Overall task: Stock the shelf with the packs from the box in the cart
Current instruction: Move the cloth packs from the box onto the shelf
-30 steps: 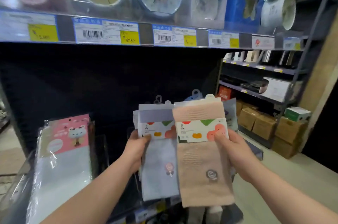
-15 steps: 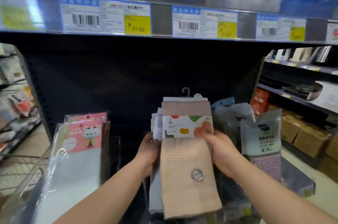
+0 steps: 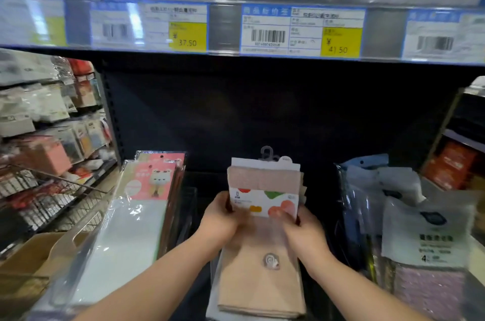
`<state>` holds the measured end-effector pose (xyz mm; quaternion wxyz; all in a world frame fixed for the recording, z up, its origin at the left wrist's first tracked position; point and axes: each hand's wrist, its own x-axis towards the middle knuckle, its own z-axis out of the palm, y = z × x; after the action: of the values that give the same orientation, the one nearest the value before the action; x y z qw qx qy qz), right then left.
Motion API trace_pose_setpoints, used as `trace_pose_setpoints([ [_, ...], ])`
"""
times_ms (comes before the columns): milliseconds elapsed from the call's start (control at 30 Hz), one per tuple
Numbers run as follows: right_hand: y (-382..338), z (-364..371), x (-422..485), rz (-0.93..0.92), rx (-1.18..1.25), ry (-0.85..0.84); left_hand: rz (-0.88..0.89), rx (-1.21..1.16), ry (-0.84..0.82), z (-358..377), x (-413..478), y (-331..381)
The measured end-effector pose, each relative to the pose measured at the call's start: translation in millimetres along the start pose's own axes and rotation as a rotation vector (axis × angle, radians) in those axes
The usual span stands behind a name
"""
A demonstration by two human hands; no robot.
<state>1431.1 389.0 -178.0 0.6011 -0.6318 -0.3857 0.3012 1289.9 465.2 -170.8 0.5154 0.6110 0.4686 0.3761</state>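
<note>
Both hands, the left hand [image 3: 221, 218] and right hand [image 3: 305, 231], have fingers closed around a stack of sock packs [image 3: 263, 215], held upright at six o'clock above the dark shelf [image 3: 262, 116]; placing them remains.

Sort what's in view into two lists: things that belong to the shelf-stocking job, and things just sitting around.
Part of the job:
- stack of towel packs, peach one in front
- left hand and right hand, gripping the stack's sides
- cardboard box, lower left

Just around:
- pink cat-label packs
- grey cloth packs
- price tags on the shelf edge above
- wire basket
</note>
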Motion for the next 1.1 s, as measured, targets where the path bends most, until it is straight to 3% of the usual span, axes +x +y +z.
trace_pose_setpoints([
  [100,-4,-12,7,0.015,-0.137,-0.067,0.029,0.078,0.037,2,-1,3],
  [367,-1,-29,3,0.17,-0.05,-0.194,-0.067,0.054,0.005,4,3,7],
  [533,0,-24,10,0.217,-0.187,-0.158,-0.093,0.045,0.026,7,6,7],
  [633,2,-27,14,0.229,-0.135,-0.083,-0.066,0.099,0.031,8,8,6],
  [800,8,-25,16,0.177,-0.235,-0.17,-0.049,0.085,0.022,6,5,5],
  [933,4,-20,29,0.074,-0.401,-0.079,-0.017,0.014,0.092,5,4,5],
  [1100,-12,-18,42,0.003,-0.42,0.036,0.017,0.0,0.128,6,10,11],
])
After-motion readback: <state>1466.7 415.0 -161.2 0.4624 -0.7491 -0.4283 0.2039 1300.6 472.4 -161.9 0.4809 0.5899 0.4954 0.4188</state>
